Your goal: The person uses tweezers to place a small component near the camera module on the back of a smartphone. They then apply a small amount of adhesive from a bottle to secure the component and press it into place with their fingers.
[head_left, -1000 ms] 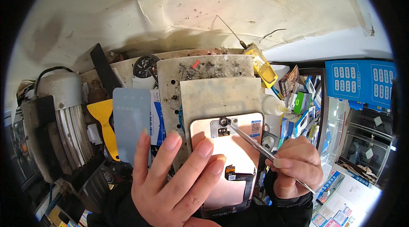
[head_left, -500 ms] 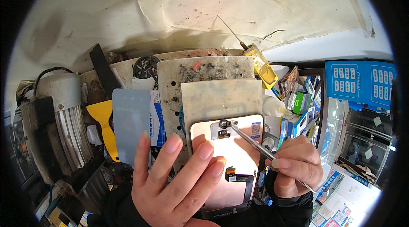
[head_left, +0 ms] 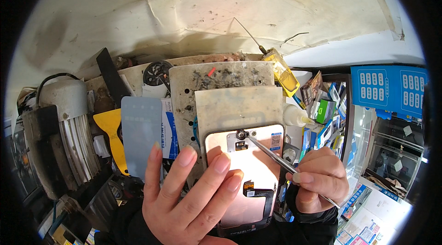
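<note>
The phone screen panel (head_left: 252, 176), low in the centre of the frame, looks thin, light and brittle, best gripped by its edges. Its coppery back carries a small camera ring near the top and a black ribbon cable lower down. The left hand (head_left: 193, 203) steadies it with spread fingers; the right hand (head_left: 320, 180) pinches tweezers (head_left: 276, 157), tip at the ring.

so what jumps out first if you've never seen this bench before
Front and centre, an opened phone panel lies face down, copper-pink back up, pinned at its left edge by the left hand. The right hand holds thin metal tweezers with the tip on a small round part near the panel's top edge. Behind, a yellow glue bottle leans over a grimy work plate.
</note>
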`<state>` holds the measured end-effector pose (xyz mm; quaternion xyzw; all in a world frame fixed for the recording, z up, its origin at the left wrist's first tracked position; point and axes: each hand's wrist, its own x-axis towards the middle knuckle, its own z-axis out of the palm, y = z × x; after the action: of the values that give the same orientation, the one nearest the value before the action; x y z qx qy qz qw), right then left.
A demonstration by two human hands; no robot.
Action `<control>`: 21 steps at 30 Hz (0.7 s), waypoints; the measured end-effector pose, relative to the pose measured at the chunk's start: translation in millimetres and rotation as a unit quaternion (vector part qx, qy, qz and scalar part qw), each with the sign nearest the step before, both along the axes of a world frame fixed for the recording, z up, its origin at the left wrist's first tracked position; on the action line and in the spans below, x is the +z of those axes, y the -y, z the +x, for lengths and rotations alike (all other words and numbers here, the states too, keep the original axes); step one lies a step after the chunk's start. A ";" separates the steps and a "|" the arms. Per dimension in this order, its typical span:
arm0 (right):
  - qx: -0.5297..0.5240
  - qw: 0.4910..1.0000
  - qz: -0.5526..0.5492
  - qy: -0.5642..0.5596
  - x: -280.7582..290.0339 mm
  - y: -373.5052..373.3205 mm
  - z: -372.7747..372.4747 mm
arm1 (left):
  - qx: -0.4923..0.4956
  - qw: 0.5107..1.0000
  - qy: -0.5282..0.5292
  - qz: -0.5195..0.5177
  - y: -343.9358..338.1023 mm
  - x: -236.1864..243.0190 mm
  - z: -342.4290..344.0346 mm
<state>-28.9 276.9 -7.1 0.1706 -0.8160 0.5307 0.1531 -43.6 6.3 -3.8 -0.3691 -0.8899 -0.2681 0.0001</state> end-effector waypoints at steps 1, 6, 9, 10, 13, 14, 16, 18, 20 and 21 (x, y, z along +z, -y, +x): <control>0.001 1.000 0.001 0.001 0.0 0.0 -0.4 | 0.000 1.000 -0.001 0.000 0.0 -0.5 0.1; -0.002 1.000 0.000 0.003 -0.8 -0.2 -0.5 | 0.005 1.000 -0.013 0.010 -0.8 -3.6 0.4; -0.002 1.000 -0.003 0.003 -1.5 -0.8 -0.4 | 0.004 1.000 -0.013 0.008 -0.7 -4.1 0.4; -0.002 1.000 -0.005 0.003 -1.7 -0.9 -0.4 | 0.003 1.000 -0.013 0.008 -0.7 -4.0 0.4; 0.000 1.000 -0.010 0.003 -2.6 -0.9 -0.6 | 0.004 1.000 -0.013 0.009 -0.9 -3.7 0.6; 0.001 1.000 -0.011 0.003 -2.8 -1.0 -0.7 | 0.005 1.000 -0.011 0.009 -1.1 -3.6 0.7; 0.001 1.000 -0.015 0.007 -3.1 -1.1 -0.7 | 0.006 1.000 -0.010 0.009 -1.3 -3.3 0.8; 0.000 1.000 -0.019 0.013 -3.1 -1.2 -0.3 | 0.005 1.000 -0.010 0.009 -1.1 -3.1 0.7; -0.001 1.000 -0.022 0.019 -2.8 -1.2 0.5 | 0.002 1.000 -0.010 0.006 -0.5 -2.9 0.4; -0.002 0.999 -0.023 0.022 -2.7 -1.2 0.8 | 0.000 1.000 -0.011 0.005 -0.2 -2.8 0.3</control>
<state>-28.1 278.2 -9.8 0.1532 -0.8074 0.5523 0.1400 -43.2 6.6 -6.6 -0.3717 -0.8886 -0.2685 0.0113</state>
